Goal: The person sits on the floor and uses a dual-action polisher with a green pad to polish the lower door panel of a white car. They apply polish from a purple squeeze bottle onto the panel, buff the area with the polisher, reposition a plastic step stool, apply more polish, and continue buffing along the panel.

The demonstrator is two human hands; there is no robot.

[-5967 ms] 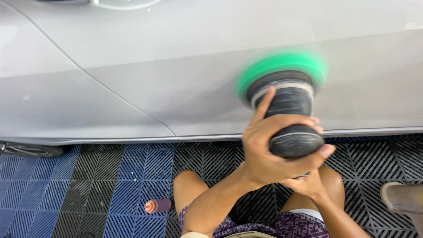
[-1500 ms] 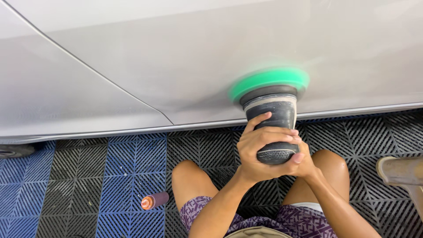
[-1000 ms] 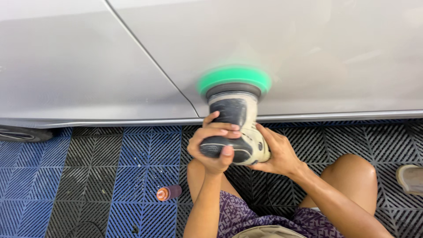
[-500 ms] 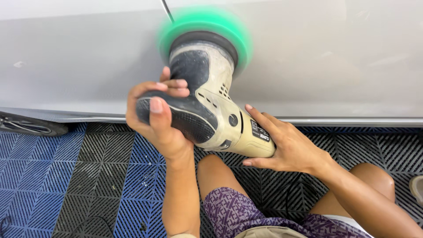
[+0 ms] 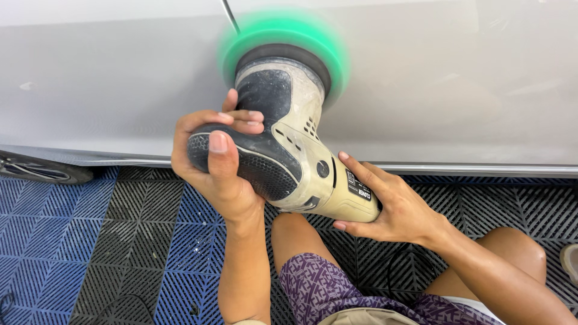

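A beige and black power polisher (image 5: 289, 138) presses its spinning green foam pad (image 5: 283, 39) against the silver car body panel (image 5: 457, 90), right beside a door seam (image 5: 230, 18). My left hand (image 5: 214, 165) grips the black rounded head of the polisher. My right hand (image 5: 391, 207) wraps the beige rear body of the tool from below. The pad is blurred with motion.
Black and blue grid floor tiles (image 5: 120, 241) lie under the car sill. A tyre edge (image 5: 36, 171) shows at the far left. My knees in purple patterned shorts (image 5: 325, 289) are below the tool. A shoe edge (image 5: 569, 262) sits at the far right.
The polisher has travelled left along the panel to the door seam and risen, now much closer to the camera. Both hands kept their hold.
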